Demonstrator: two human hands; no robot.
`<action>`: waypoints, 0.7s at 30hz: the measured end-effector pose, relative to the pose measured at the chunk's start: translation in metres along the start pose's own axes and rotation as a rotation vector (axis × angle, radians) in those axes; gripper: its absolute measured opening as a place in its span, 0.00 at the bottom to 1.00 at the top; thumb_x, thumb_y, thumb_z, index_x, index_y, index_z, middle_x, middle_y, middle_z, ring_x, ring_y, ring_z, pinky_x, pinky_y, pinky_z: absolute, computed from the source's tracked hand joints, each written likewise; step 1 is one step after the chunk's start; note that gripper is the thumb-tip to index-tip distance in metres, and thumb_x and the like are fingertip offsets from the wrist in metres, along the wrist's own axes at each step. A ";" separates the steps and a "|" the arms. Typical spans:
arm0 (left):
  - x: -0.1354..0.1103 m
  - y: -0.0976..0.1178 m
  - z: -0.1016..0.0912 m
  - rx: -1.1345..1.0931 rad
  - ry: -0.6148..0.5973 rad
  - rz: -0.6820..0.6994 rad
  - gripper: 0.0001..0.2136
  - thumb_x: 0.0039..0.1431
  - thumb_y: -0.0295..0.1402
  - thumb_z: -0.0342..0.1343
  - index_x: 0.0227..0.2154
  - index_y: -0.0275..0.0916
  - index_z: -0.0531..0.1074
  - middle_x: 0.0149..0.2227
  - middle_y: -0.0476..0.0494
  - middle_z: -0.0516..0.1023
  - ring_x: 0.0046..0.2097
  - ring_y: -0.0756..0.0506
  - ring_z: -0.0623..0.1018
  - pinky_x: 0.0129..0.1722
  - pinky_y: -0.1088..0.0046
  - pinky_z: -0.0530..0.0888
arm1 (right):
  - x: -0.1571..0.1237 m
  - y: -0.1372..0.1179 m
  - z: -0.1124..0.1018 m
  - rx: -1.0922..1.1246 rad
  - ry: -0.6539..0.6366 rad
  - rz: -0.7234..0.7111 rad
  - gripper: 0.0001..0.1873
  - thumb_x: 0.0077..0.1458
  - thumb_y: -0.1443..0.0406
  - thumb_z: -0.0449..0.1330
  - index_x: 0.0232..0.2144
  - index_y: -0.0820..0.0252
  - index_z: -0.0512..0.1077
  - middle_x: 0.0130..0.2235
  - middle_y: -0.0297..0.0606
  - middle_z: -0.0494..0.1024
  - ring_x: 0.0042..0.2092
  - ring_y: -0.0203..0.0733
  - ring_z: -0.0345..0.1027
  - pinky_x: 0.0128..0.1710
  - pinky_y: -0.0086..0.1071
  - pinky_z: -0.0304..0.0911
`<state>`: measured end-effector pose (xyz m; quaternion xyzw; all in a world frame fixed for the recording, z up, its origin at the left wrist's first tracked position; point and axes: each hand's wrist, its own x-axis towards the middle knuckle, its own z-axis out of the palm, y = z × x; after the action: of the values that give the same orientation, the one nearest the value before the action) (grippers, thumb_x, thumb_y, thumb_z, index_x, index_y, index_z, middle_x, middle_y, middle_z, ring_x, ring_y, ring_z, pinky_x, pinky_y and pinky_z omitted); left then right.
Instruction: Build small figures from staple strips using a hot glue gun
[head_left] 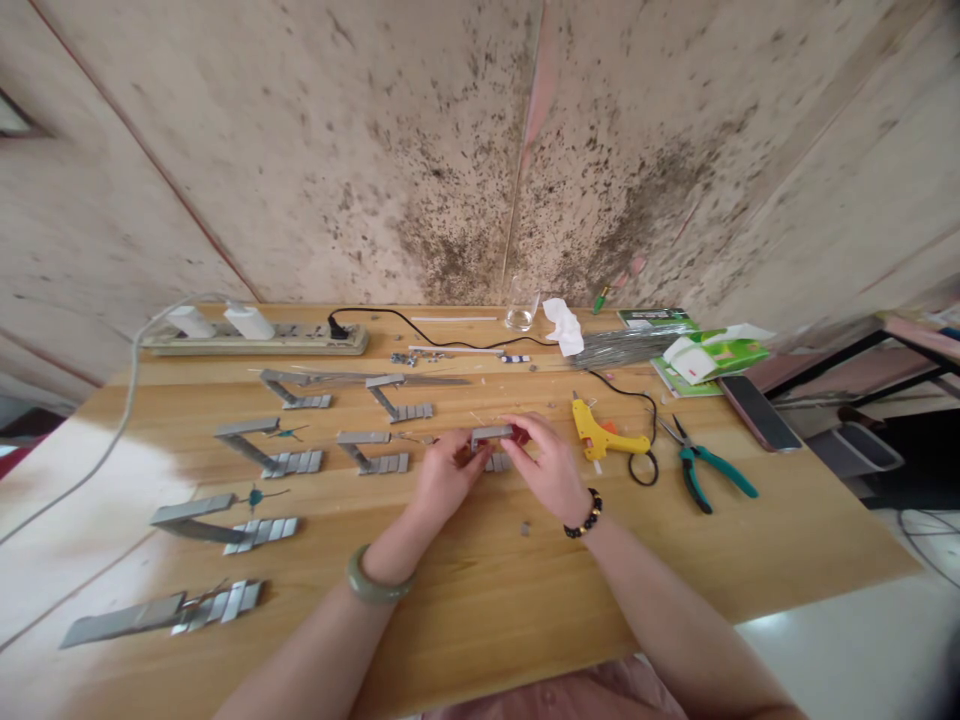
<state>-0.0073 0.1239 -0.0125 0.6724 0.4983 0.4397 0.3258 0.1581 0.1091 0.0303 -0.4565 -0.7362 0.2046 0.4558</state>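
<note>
Both hands meet over the middle of the table around a small grey angled piece (491, 434), much like the other grey pieces to the left. My left hand (448, 468) pinches its left end between thumb and fingers. At its right end, my right hand (546, 462) grips it with thumb and forefinger. A ribbed grey base (498, 462) shows just below, between the hands; part of it is hidden by the fingers. Left of my left hand stands a similar grey Z-shaped piece (367, 452). Right of my right hand lies a yellow glue gun (609, 432).
Several more grey Z-shaped pieces (259, 445) stand at the left. Teal-handled pliers (705, 465), a phone (760, 413) and a bundle of thin wires (634, 345) lie at the right. Along the back are a power strip (300, 340), a glass (521, 305) and crumpled tissue (562, 325).
</note>
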 end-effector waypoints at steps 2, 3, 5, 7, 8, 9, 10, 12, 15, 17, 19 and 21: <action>0.000 0.002 0.000 0.001 -0.001 0.004 0.08 0.54 0.36 0.57 0.35 0.38 0.76 0.32 0.44 0.78 0.34 0.46 0.76 0.35 0.73 0.72 | 0.000 0.001 0.000 -0.006 0.000 -0.003 0.14 0.57 0.70 0.56 0.46 0.56 0.69 0.42 0.38 0.73 0.40 0.38 0.68 0.44 0.33 0.66; 0.000 0.002 -0.001 0.003 -0.001 0.006 0.08 0.54 0.35 0.57 0.35 0.38 0.76 0.32 0.44 0.78 0.34 0.46 0.76 0.35 0.73 0.72 | 0.000 0.001 0.000 -0.007 0.001 -0.006 0.14 0.57 0.70 0.56 0.46 0.56 0.69 0.42 0.38 0.73 0.40 0.38 0.68 0.44 0.33 0.66; 0.000 0.003 -0.001 0.013 0.003 0.007 0.08 0.54 0.35 0.57 0.34 0.38 0.76 0.31 0.45 0.78 0.34 0.47 0.76 0.35 0.73 0.72 | 0.000 0.001 0.000 -0.003 0.000 -0.010 0.14 0.57 0.70 0.56 0.46 0.56 0.69 0.42 0.38 0.73 0.40 0.38 0.68 0.44 0.32 0.66; 0.000 0.003 -0.001 0.026 0.010 0.010 0.07 0.54 0.34 0.57 0.34 0.38 0.76 0.31 0.45 0.78 0.33 0.47 0.76 0.35 0.73 0.72 | 0.000 0.001 0.000 0.005 -0.002 -0.008 0.14 0.57 0.70 0.56 0.46 0.56 0.69 0.41 0.38 0.73 0.40 0.38 0.68 0.44 0.32 0.66; 0.000 0.003 -0.001 0.027 0.011 0.010 0.07 0.54 0.34 0.57 0.34 0.38 0.76 0.31 0.45 0.78 0.33 0.47 0.76 0.34 0.73 0.72 | 0.000 0.002 0.000 0.009 -0.004 -0.005 0.14 0.57 0.70 0.56 0.46 0.56 0.69 0.41 0.38 0.73 0.40 0.38 0.68 0.43 0.32 0.66; -0.001 0.002 -0.001 0.021 0.011 0.010 0.07 0.54 0.34 0.57 0.34 0.38 0.76 0.31 0.45 0.78 0.33 0.47 0.76 0.34 0.73 0.72 | 0.000 0.002 0.000 0.012 -0.006 -0.002 0.14 0.57 0.70 0.56 0.46 0.55 0.69 0.41 0.38 0.73 0.40 0.38 0.68 0.43 0.32 0.66; -0.001 0.001 0.000 0.013 0.010 0.010 0.07 0.54 0.34 0.57 0.34 0.38 0.76 0.31 0.45 0.78 0.33 0.47 0.76 0.34 0.73 0.72 | 0.000 0.002 0.000 0.013 -0.008 0.000 0.14 0.56 0.70 0.56 0.46 0.55 0.69 0.41 0.38 0.73 0.41 0.38 0.68 0.43 0.33 0.66; -0.001 -0.001 0.001 -0.004 0.008 0.008 0.08 0.54 0.34 0.57 0.35 0.38 0.76 0.32 0.45 0.78 0.33 0.47 0.76 0.34 0.73 0.72 | 0.000 0.002 0.000 0.014 -0.013 0.004 0.15 0.56 0.71 0.56 0.46 0.55 0.69 0.42 0.38 0.73 0.41 0.38 0.68 0.44 0.33 0.66; 0.000 -0.004 0.002 -0.021 0.007 0.014 0.08 0.54 0.34 0.58 0.36 0.39 0.76 0.32 0.44 0.79 0.34 0.47 0.76 0.34 0.73 0.72 | 0.000 0.004 0.000 0.018 -0.020 0.007 0.15 0.56 0.71 0.56 0.46 0.55 0.68 0.41 0.37 0.73 0.40 0.38 0.68 0.44 0.33 0.66; 0.000 -0.005 0.002 -0.034 0.000 0.018 0.09 0.53 0.34 0.58 0.37 0.39 0.76 0.33 0.44 0.79 0.34 0.46 0.77 0.34 0.73 0.73 | 0.001 0.004 0.000 0.026 -0.026 0.012 0.16 0.56 0.72 0.56 0.46 0.55 0.68 0.41 0.37 0.72 0.40 0.38 0.68 0.44 0.33 0.66; 0.000 -0.006 0.002 -0.040 -0.004 0.017 0.09 0.53 0.34 0.58 0.37 0.39 0.76 0.33 0.44 0.79 0.34 0.46 0.77 0.34 0.73 0.73 | 0.001 0.006 0.000 0.032 -0.030 0.022 0.17 0.55 0.72 0.56 0.47 0.54 0.67 0.41 0.37 0.72 0.39 0.37 0.68 0.44 0.33 0.66; 0.000 -0.007 0.003 -0.043 -0.001 0.012 0.09 0.53 0.34 0.58 0.37 0.40 0.76 0.32 0.44 0.79 0.33 0.47 0.77 0.33 0.73 0.73 | 0.001 0.008 0.001 0.028 -0.037 0.038 0.18 0.55 0.73 0.55 0.48 0.54 0.67 0.41 0.37 0.72 0.39 0.37 0.68 0.44 0.34 0.66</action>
<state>-0.0077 0.1258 -0.0199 0.6685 0.4847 0.4517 0.3379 0.1608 0.1137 0.0246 -0.4601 -0.7328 0.2316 0.4445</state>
